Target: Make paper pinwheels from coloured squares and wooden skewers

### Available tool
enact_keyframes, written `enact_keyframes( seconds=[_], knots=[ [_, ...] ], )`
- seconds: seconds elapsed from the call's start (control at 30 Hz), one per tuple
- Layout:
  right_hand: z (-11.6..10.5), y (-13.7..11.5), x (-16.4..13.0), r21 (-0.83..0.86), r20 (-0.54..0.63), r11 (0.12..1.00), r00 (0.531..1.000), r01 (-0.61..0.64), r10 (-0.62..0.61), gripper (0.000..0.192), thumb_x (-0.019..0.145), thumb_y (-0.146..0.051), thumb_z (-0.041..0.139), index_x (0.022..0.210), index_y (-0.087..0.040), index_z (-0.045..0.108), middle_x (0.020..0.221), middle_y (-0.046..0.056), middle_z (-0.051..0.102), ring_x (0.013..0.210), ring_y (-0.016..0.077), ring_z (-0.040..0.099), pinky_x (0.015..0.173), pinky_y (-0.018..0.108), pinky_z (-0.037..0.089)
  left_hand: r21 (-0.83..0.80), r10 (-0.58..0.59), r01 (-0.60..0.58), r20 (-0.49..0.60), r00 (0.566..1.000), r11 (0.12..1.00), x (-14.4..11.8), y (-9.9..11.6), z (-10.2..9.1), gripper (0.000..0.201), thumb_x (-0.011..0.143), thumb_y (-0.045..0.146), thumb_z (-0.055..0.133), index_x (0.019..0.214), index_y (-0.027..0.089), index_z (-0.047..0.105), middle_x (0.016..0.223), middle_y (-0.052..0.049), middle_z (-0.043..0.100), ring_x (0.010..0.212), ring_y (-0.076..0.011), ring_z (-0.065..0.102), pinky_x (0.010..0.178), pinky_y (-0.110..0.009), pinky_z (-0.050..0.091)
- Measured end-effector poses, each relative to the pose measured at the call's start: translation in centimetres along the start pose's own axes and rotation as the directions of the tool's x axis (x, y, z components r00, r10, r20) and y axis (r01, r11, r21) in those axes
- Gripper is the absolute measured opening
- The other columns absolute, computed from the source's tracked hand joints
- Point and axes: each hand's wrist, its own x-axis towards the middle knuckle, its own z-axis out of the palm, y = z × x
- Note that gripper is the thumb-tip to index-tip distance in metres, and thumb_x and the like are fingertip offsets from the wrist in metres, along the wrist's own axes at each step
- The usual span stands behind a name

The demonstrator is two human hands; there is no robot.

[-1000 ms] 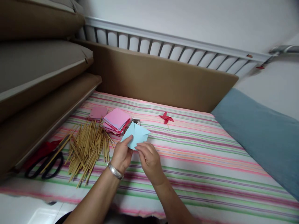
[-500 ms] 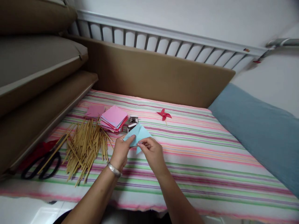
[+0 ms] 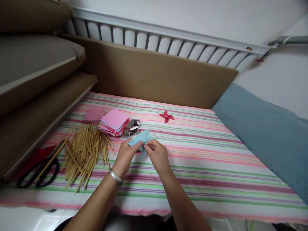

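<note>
A light blue sheet of paper [image 3: 139,138] is held above the striped cloth, its corners partly folded in toward the middle. My left hand [image 3: 126,154] grips its left side, thumb pressed on top near the centre. With thumb and forefinger, my right hand [image 3: 155,154] pinches the paper close to the left thumb. The underside of the paper and the fingers beneath it are hidden. Just beyond stand two small open boxes [image 3: 133,131] with dark contents. Farther back lies a red paper pinwheel [image 3: 166,116] with a thin stick.
To the left are a stack of coloured paper squares [image 3: 114,120], a pink paper pile [image 3: 94,115], a heap of thin wooden sticks [image 3: 85,150] and black-handled scissors [image 3: 39,173]. Brown padded cushions [image 3: 48,106] rise at the far left. A brown board [image 3: 149,73] stands behind.
A corner of the blue paper has been bent in toward the middle, and my fingertips have come together there. The view has shifted slightly.
</note>
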Motion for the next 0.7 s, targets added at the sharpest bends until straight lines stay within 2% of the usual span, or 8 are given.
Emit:
enact_keyframes(
  seconds=[0.13, 0.27, 0.33, 0.4, 0.47, 0.53, 0.6, 0.7],
  knots=[
    [0.1, -0.1, 0.1, -0.022, -0.026, 1.000, 1.000, -0.016, 0.015, 0.013, 0.069, -0.028, 0.059, 0.060, -0.019, 0.057, 0.055, -0.002, 0.058, 0.050, 0.0124, 0.051, 0.050, 0.024, 0.039, 0.109, 0.073, -0.071, -0.016, 0.997, 0.992, 0.0, 0.1, 0.2, 0.028, 0.059, 0.023, 0.075, 0.084, 0.014, 0.068, 0.073, -0.001, 0.067, 0.065, -0.0133, 0.057, 0.062, -0.022, 0.043],
    [0.1, 0.0, 0.0, -0.051, -0.011, 0.999, 1.000, -0.013, 0.013, 0.013, 0.069, -0.031, 0.061, 0.063, -0.020, 0.058, 0.059, -0.001, 0.060, 0.052, 0.0136, 0.053, 0.053, 0.026, 0.043, 0.135, 0.075, -0.062, -0.094, 0.993, 0.989, 0.3, 0.0, 0.1, 0.032, 0.054, 0.016, 0.075, 0.085, 0.014, 0.069, 0.070, -0.001, 0.067, 0.061, -0.0132, 0.056, 0.058, -0.022, 0.042],
    [-0.2, 0.1, 0.1, -0.108, -0.039, 0.994, 0.999, 0.029, -0.033, 0.011, 0.068, -0.030, 0.062, 0.074, -0.020, 0.062, 0.069, 0.001, 0.063, 0.061, 0.0155, 0.056, 0.059, 0.028, 0.046, 0.131, 0.067, -0.050, -0.123, 0.990, 0.990, 0.4, 0.0, -0.1, 0.033, 0.054, 0.014, 0.073, 0.087, 0.014, 0.069, 0.070, 0.000, 0.067, 0.060, -0.0136, 0.056, 0.058, -0.023, 0.043],
    [-0.8, 0.1, 0.3, -0.149, -0.100, 0.986, 0.992, 0.068, -0.083, 0.027, 0.064, -0.027, 0.065, 0.091, -0.021, 0.064, 0.088, 0.004, 0.065, 0.078, 0.0192, 0.059, 0.069, 0.032, 0.047, 0.138, 0.052, -0.032, -0.143, 0.988, 0.990, 0.5, 0.1, -0.4, 0.034, 0.054, 0.012, 0.071, 0.088, 0.014, 0.068, 0.069, 0.000, 0.067, 0.059, -0.0139, 0.057, 0.058, -0.023, 0.044],
    [-1.4, 0.1, 0.7, -0.082, -0.122, 0.996, 0.991, 0.038, -0.048, 0.045, 0.061, -0.026, 0.068, 0.105, -0.022, 0.060, 0.099, 0.006, 0.063, 0.091, 0.0220, 0.058, 0.075, 0.035, 0.047, 0.151, 0.034, -0.012, -0.142, 0.989, 0.988, 0.6, 0.1, -0.6, 0.036, 0.053, 0.011, 0.070, 0.089, 0.014, 0.067, 0.070, 0.000, 0.068, 0.060, -0.0143, 0.058, 0.059, -0.024, 0.045],
    [-1.8, 0.1, 1.0, 0.109, -0.014, 0.991, 0.997, -0.078, 0.080, 0.058, 0.060, -0.027, 0.069, 0.116, -0.022, 0.054, 0.094, 0.005, 0.065, 0.087, 0.0217, 0.060, 0.071, 0.034, 0.048, 0.167, 0.019, 0.000, -0.114, 0.993, 0.986, 0.6, 0.0, -0.7, 0.038, 0.053, 0.010, 0.070, 0.090, 0.014, 0.066, 0.070, 0.000, 0.068, 0.060, -0.0143, 0.058, 0.058, -0.024, 0.045],
    [-1.9, 0.1, 1.0, 0.272, 0.162, 0.937, 0.970, -0.220, 0.181, 0.066, 0.059, -0.026, 0.070, 0.122, -0.021, 0.048, 0.082, 0.002, 0.065, 0.073, 0.0192, 0.061, 0.064, 0.032, 0.048, 0.172, -0.004, 0.014, -0.062, 0.998, 0.985, 0.6, -0.1, -0.7, 0.039, 0.053, 0.009, 0.069, 0.091, 0.014, 0.065, 0.070, 0.000, 0.067, 0.059, -0.0140, 0.057, 0.057, -0.024, 0.045],
    [-1.6, 0.0, 0.8, 0.356, 0.280, 0.880, 0.934, -0.314, 0.220, 0.067, 0.058, -0.022, 0.071, 0.120, -0.020, 0.048, 0.075, -0.001, 0.065, 0.064, 0.0159, 0.060, 0.058, 0.027, 0.046, 0.176, -0.038, 0.041, -0.022, 0.999, 0.983, 0.4, -0.2, -0.5, 0.040, 0.053, 0.010, 0.069, 0.092, 0.013, 0.065, 0.067, 0.000, 0.066, 0.057, -0.0134, 0.056, 0.055, -0.024, 0.044]
  ],
)
